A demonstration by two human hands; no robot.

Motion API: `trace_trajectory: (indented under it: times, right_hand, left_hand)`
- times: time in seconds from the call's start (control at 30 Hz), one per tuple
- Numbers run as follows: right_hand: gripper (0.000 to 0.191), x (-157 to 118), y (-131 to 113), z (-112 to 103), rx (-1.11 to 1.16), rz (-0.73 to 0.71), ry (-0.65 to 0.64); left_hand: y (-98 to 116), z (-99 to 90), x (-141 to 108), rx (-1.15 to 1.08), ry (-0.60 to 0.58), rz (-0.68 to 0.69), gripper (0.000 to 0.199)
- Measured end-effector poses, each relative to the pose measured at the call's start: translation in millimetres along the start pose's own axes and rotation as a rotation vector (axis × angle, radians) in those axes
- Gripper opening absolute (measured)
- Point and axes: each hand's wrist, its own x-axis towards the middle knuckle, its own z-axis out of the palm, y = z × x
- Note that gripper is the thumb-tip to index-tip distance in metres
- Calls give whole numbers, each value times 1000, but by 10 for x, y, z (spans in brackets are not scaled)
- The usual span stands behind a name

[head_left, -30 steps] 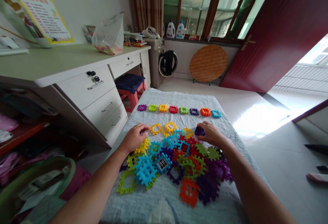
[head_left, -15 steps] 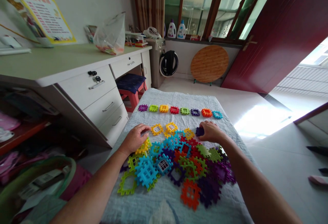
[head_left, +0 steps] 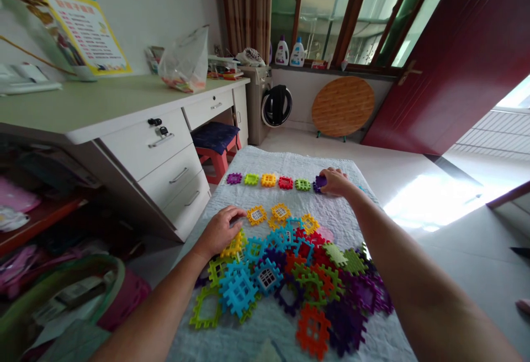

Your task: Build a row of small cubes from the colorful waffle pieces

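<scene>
My right hand (head_left: 336, 181) reaches to the far row of plastic interlocking blocks and pinches a dark purple block (head_left: 318, 184). That block is at the dark purple place in the row; whether it rests on another piece I cannot tell. Left of it in the row are a green block (head_left: 302, 185), a red block (head_left: 285, 182) and a yellow block (head_left: 268, 180). My hand hides most of the row's right end. My left hand (head_left: 221, 230) rests with thumb and fingers apart, holding nothing, beside a yellow window block (head_left: 256, 215) and above the left side of the block pile.
A pile of mixed blocks, with a blue window block (head_left: 267, 277) among them, spreads over the cloth-covered table (head_left: 285, 159). A white desk (head_left: 165, 155) with drawers stands at the left, a red stool (head_left: 219, 159) beside it. A basket (head_left: 128, 290) is at lower left.
My right hand has moved forward from the pile's far edge to the row, carrying the dark purple block. My left hand has stayed near the yellow blocks. The view has shifted slightly.
</scene>
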Motion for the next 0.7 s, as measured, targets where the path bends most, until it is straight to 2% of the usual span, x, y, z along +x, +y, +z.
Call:
trace_trajectory:
  times: [0.23,0.53,0.7]
  right_hand:
    - [51,105,20,85,-27,-27,-93]
    - [49,145,31,176,-35,-30,-103]
    - [67,79,14,103,-24,-11,-56]
  left_hand:
    - [11,-6,-3,-2,-8,-7,21]
    - [-1,1,-3,-12,-5,-8,21]
    - [-7,12,2,-11,3,-2,22]
